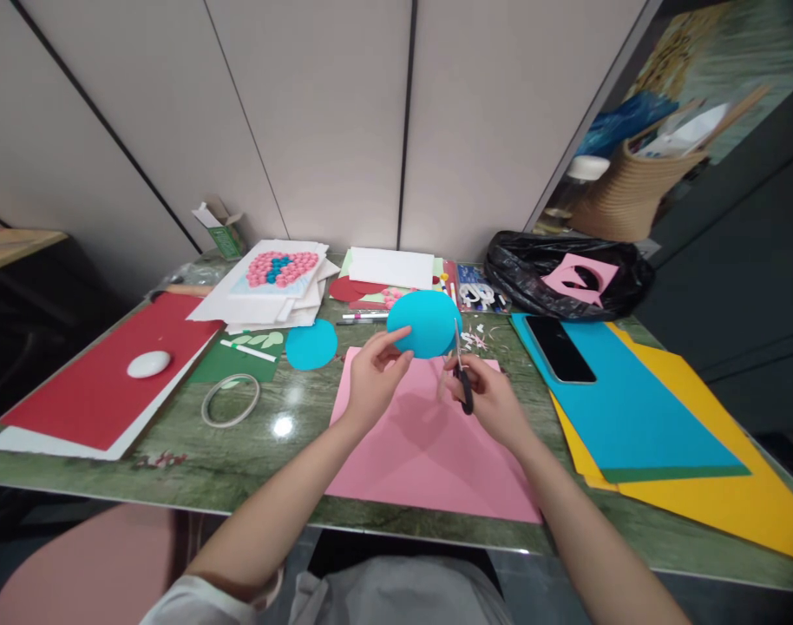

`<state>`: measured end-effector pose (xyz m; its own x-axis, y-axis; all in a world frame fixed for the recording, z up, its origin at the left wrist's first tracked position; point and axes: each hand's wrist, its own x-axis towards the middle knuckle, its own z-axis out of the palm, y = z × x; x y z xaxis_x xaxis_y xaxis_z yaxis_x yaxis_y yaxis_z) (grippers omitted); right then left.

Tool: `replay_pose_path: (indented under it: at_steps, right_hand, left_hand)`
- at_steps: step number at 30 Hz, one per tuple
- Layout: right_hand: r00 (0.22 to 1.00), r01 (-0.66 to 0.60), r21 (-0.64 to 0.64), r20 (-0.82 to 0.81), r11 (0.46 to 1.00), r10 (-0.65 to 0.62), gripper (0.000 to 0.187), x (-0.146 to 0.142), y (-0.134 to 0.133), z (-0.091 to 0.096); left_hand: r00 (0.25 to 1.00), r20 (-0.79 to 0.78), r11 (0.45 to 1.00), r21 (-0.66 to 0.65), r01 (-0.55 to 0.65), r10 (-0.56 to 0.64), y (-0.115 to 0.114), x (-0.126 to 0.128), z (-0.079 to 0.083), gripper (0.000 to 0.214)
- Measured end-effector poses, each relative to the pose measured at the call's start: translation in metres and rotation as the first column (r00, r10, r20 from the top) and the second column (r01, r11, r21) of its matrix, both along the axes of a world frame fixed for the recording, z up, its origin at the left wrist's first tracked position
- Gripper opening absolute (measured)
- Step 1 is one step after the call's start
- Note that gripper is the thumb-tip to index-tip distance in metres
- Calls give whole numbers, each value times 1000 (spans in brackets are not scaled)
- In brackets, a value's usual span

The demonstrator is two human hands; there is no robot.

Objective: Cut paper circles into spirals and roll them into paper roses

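My left hand [374, 375] pinches the lower left edge of a round blue paper piece [425, 321], holding it up above the table. My right hand [482, 395] grips black-handled scissors [462, 373], with the blades pointing up at the right edge of the blue piece. Both hands hover over a pink paper sheet [429, 451] lying on the green marble table [285, 417]. A second, smaller blue circle [311, 344] lies flat on the table to the left.
A red sheet [90, 391] with a white oval object [148, 364] lies left, a tape ring [230, 399] beside it. Blue and yellow sheets [631, 408] with a phone [560, 348] lie right. A black bag [566, 278], white paper stack [272, 286] and markers sit behind.
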<state>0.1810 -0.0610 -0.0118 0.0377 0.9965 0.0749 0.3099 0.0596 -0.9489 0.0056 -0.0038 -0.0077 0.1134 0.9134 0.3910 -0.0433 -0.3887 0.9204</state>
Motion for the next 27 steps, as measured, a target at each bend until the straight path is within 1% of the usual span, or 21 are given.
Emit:
replay_pose_path:
  at_steps: [10, 17, 27]
  right_hand:
    - [1000, 18, -7, 16, 1000, -18, 29, 0, 0, -3]
    - [1000, 20, 2, -11, 1000, -20, 26, 0, -1, 3]
    - [1000, 23, 5, -10, 1000, -23, 25, 1, -1, 2]
  left_hand:
    - [1000, 17, 1000, 1, -11, 11, 1, 2, -2, 33]
    - [998, 11, 998, -12, 68, -68, -1, 2, -4, 34]
    - [998, 20, 998, -7, 56, -56, -1, 1, -2, 33]
